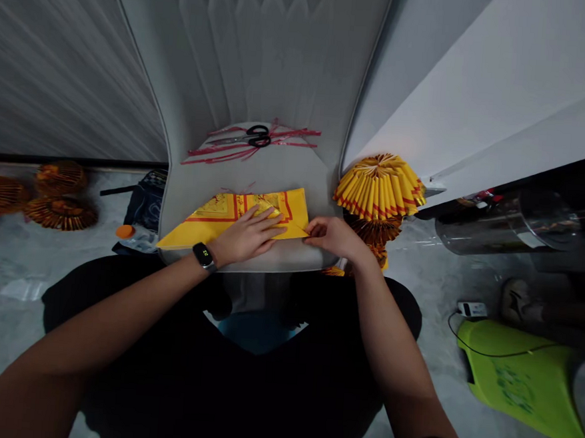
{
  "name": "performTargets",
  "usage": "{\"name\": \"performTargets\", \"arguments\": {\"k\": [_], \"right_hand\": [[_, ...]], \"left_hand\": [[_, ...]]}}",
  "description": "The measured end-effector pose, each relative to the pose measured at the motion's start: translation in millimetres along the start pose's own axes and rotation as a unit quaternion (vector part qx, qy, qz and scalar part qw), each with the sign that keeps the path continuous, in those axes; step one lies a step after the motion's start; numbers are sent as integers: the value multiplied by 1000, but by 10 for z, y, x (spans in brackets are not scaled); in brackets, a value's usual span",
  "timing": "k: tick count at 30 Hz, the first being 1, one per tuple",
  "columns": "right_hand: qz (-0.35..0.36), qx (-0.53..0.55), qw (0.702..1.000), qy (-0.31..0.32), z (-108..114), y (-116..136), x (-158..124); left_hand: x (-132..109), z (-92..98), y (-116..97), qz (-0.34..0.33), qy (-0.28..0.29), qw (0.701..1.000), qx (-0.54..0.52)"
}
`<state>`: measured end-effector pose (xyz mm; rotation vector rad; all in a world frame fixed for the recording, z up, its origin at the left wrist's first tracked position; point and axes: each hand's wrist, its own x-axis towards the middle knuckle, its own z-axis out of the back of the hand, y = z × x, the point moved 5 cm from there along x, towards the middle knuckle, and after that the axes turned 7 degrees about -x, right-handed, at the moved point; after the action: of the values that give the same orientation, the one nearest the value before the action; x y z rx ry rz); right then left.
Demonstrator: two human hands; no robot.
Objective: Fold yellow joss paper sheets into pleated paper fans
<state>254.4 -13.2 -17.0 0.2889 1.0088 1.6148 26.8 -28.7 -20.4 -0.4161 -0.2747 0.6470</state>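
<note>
A yellow sheet of paper (213,209) with red lines and gold print lies on the grey chair seat (289,262). Its left end is folded to a long point. My left hand (249,236), a watch on its wrist, rests flat on the middle of the sheet with fingers spread. At the sheet's lower right corner, my right hand (332,236) pinches the paper's edge between thumb and fingers. Behind the paper lie black-handled scissors (258,136) among several red strips (217,152).
Pleated yellow paper fans (379,188) are stacked right of the chair. More pleated pieces (61,213) sit on the floor at left, near a bottle with an orange cap (125,231). A lime-green stool (521,382) stands at right, close to someone's shoe (516,301).
</note>
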Motion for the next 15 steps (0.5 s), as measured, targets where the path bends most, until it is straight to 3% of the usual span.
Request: {"name": "performTargets", "arguments": {"k": [4,9,12,15], "right_hand": [[33,-97,994,-36,-4,55,-63],[53,-91,992,-73,27,72,-77],[18,1,997,-74,33,26,-73],[-60,162,985,-18,-37,-22,-67]], "left_hand": [[-1,25,0,5,-23,1000,2],[-5,47,-13,4,-34,999,9],[-5,40,-4,5,-42,999,7],[0,24,8,3,-47,999,8]]}}
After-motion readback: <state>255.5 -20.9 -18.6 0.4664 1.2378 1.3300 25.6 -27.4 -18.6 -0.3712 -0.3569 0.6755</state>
